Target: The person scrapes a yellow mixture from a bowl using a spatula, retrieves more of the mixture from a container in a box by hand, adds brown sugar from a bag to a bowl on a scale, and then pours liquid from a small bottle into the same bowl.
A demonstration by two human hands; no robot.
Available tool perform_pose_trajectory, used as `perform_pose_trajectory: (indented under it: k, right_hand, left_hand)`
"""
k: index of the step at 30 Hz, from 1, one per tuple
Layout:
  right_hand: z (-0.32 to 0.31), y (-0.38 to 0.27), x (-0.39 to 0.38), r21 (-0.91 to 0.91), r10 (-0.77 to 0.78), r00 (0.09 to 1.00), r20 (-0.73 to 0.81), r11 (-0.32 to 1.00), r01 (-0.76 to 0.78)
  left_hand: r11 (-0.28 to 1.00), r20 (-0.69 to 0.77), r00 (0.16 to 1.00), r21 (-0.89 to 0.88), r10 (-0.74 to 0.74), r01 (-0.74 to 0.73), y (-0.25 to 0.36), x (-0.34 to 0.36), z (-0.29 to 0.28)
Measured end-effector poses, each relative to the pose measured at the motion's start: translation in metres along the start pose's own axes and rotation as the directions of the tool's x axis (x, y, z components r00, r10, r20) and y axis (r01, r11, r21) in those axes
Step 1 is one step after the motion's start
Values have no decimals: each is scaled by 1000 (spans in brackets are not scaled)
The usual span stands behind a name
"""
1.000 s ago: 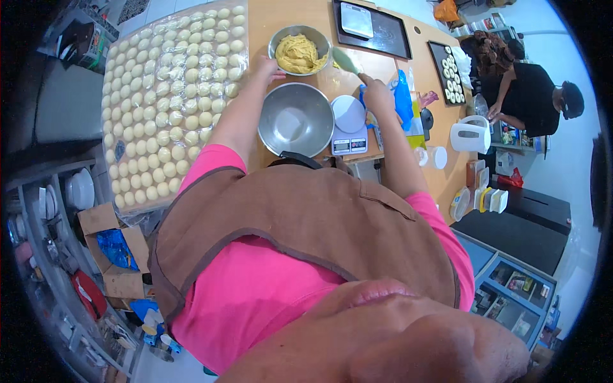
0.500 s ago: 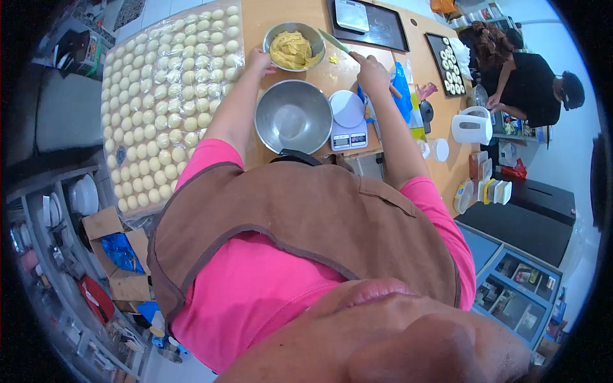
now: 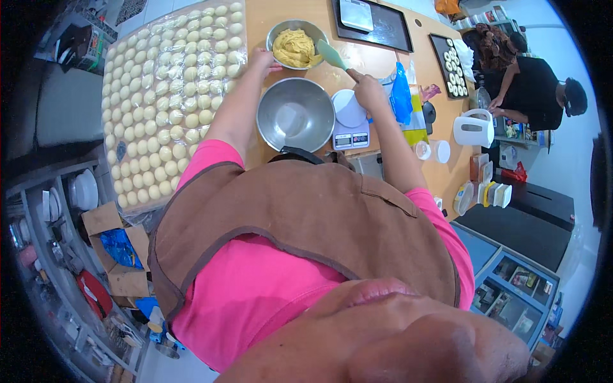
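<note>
Just beyond the large steel bowl, we see a smaller bowl holding a yellow mixture, our left hand at its rim, though whether the fingers clasp it we cannot tell. Beyond the large steel bowl and to its right, our right hand is closed around the handle of a pale green spatula. Well to the large steel bowl's right a dark tray carries pale rings, and to its left lie rows of pale balls with clear plastic
</note>
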State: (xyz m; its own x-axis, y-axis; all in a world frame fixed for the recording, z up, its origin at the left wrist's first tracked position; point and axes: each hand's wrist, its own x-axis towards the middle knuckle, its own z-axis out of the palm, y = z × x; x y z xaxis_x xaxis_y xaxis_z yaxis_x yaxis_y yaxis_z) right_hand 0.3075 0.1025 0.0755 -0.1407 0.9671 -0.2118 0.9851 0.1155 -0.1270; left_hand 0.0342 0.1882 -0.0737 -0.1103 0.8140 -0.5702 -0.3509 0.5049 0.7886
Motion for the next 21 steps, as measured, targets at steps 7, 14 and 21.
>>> perform_pose_trajectory:
  k: [7, 14, 21]
  right_hand:
    - [15, -8, -19, 87, 15, 1000, 18, 996, -16]
    - [28, -17, -27, 156, -53, 999, -6, 986, 53]
    - [53, -7, -4, 723, -27, 993, 116, 687, -66]
  left_hand:
    - [999, -7, 999, -7, -37, 36, 0, -10, 8]
    - [997, 86, 993, 20, -80, 78, -7, -11, -2]
    - [994, 68, 996, 99, -51, 44, -17, -7, -13]
